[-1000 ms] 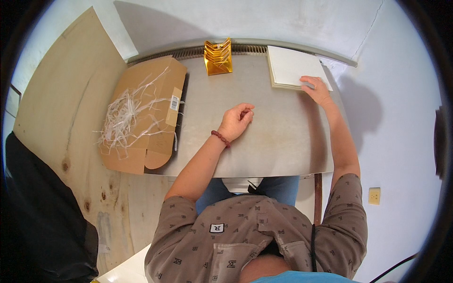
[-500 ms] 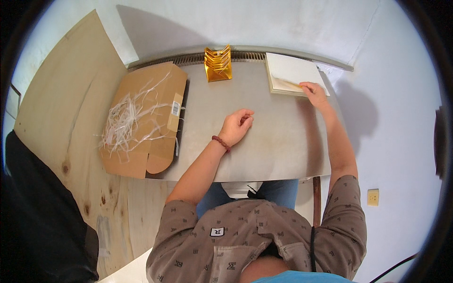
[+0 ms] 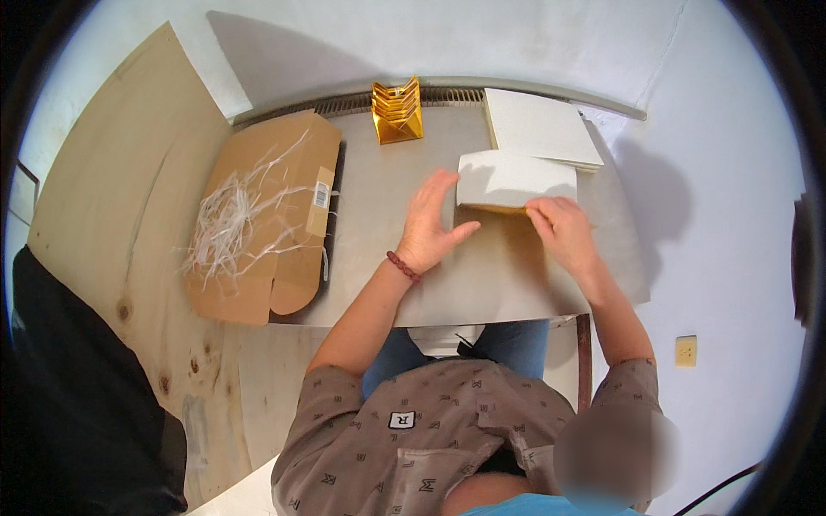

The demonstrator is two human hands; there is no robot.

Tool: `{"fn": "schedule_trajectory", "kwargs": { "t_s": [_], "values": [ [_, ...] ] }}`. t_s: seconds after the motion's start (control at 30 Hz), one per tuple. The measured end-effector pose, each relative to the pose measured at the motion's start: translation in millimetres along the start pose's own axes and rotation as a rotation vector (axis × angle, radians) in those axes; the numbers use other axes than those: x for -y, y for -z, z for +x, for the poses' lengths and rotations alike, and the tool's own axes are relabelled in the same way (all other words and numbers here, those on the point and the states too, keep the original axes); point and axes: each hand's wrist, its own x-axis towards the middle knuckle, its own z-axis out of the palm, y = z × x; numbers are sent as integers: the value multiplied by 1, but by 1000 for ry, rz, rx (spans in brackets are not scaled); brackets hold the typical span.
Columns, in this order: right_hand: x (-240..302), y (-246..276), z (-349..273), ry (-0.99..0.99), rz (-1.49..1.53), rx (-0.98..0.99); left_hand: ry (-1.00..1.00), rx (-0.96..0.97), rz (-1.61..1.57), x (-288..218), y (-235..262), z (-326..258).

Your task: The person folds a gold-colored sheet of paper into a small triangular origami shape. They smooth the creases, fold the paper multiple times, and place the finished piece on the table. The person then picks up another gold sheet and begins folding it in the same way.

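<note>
My right hand [image 3: 564, 228] pinches the near edge of a sheet of paper [image 3: 516, 176], white on top with gold showing along its lifted underside. The sheet is raised at this edge, over the grey table [image 3: 379, 279]. My left hand [image 3: 430, 224] is open at the sheet's left side, thumb and fingers spread; whether its fingertips touch the paper I cannot tell. Behind the sheet, a stack of white paper [image 3: 542, 125] lies at the table's back right. Several folded gold paper pieces [image 3: 397, 116] stand nested together at the back middle.
At the left of the table lies a brown cardboard box [image 3: 284, 163] with tangled white plastic strips [image 3: 225, 228] on it. A wooden board [image 3: 129, 155] stands left of the table. Walls close off the back and right side. Black cloth [image 3: 86, 387] hangs at the lower left.
My right hand has drawn a sheet off the stack, leftward and toward me. My left hand has opened from a loose curl and moved slightly up to the sheet's left edge.
</note>
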Motion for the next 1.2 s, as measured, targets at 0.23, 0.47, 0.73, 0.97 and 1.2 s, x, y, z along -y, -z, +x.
{"fn": "schedule_trajectory", "kwargs": {
  "t_s": [0.23,0.47,0.73,0.97,1.2],
  "values": [
    [52,15,-32,-205,285,321,449,392,-650,-10,23,-41],
    [29,28,-30,-302,336,486,565,375,-512,5,36,-58],
    [-18,6,3,-265,446,491,785,341,-613,18,38,-58],
    [-22,-21,-4,9,-12,441,686,326,-383,19,49,-65],
    [-13,-8,-7,-219,17,566,756,351,-422,17,48,-64]
  ]
}}
